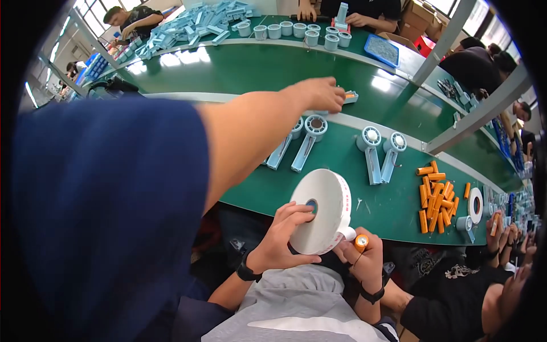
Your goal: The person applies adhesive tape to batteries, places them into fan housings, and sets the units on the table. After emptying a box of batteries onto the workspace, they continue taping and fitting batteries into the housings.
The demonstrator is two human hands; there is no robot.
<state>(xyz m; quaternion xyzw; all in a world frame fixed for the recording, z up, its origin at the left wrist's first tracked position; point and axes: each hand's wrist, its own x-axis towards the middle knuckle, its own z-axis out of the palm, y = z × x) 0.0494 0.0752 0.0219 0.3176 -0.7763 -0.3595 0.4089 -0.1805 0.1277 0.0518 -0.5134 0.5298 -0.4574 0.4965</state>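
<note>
My left hand (pixel 279 239) is closed round the near side of a large white tape roll (pixel 325 214), its fingers at the core. A short loose end of tape sticks out at the roll's lower right. Next to it, my right hand (pixel 367 259) grips an orange cylindrical battery (pixel 361 243) with one end facing up; its thumb and finger are close to the tape end. Both hands are in front of the green table's (pixel 256 194) near edge.
A co-worker's arm (pixel 245 131) reaches across from the left towards a light-blue part (pixel 351 97) on the belt (pixel 216 71). Light-blue fan housings (pixel 372 154) lie ahead. Orange batteries (pixel 436 199) are piled at the right, near another white roll (pixel 475 206). Metal posts (pixel 444 43) rise at right.
</note>
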